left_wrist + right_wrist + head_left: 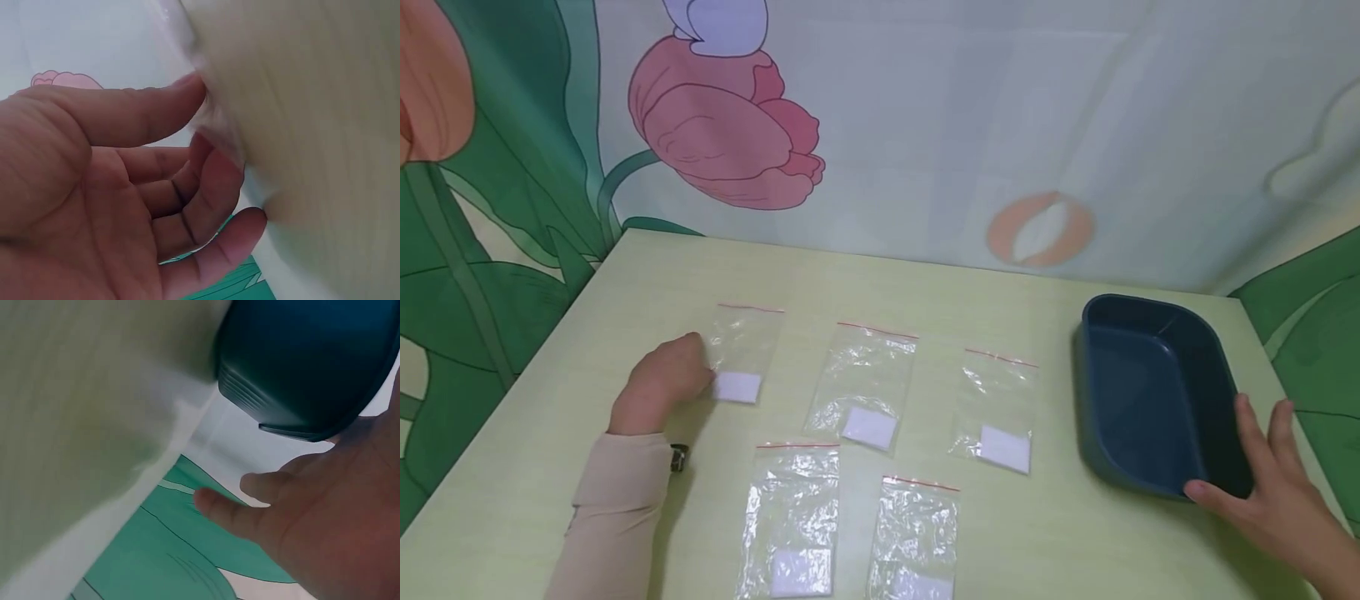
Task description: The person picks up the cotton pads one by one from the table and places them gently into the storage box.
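Note:
My left hand point(672, 371) pinches the left edge of a clear zip-lock bag point(747, 340) with a red seal line and a white card inside. In the left wrist view, thumb and curled forefinger meet on the bag's edge point(215, 122), close to the tabletop. My right hand point(1273, 483) rests at the near right corner of a dark blue bin point(1150, 392), fingers spread and fairly straight, the thumb on the rim. From the right wrist, the bin's outer wall point(294, 369) hides part of the thumb side; two other fingers point(228, 512) extend free.
Several more such bags lie flat on the pale table point(1037, 533): a middle bag point(868, 367), a right bag point(1000, 400), and two nearer ones, a left bag point(793, 508) and a right bag point(917, 525). A flower-printed curtain point(910, 142) hangs behind the table.

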Tool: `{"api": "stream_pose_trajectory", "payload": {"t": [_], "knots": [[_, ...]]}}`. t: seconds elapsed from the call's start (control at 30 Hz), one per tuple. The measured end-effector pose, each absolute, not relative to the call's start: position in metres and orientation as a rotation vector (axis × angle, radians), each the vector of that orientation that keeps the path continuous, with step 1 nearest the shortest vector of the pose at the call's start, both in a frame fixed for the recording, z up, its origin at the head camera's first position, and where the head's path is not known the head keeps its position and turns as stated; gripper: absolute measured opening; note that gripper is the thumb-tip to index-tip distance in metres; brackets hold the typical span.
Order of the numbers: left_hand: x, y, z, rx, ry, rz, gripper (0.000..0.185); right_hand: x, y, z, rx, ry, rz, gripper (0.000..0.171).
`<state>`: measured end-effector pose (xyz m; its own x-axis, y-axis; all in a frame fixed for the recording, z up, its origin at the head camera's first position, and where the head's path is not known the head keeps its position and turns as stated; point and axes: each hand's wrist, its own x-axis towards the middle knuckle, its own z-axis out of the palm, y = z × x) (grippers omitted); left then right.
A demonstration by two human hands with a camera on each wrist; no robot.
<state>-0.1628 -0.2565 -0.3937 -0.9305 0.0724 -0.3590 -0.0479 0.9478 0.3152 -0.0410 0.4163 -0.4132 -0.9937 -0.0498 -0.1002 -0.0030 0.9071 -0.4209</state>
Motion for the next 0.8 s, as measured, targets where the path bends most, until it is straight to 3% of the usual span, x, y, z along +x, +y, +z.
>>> {"api": "stream_pose_trajectory", "payload": {"t": [0.3,0.53,0.8], "knots": [[-0.1612,-0.2614,-0.3915,-0.064,2.72,0.596,0.03,-0.0416,0.4162,-0.4196,-0.023,2.91,-0.753,0.11],[-0.1633,-0.2641,-0.392,-0.1,2.736,0.643,0.021,-0.0406,0.4156,-0.4216,-0.045,2.936,-0.749,0.114],[-0.1626,-0.2639,-0.3894,-0.133,2.6,1.046,0.021,-0.0397,0.4179,-0.4241,-0.068,2.932,-0.748,0.114]]}}
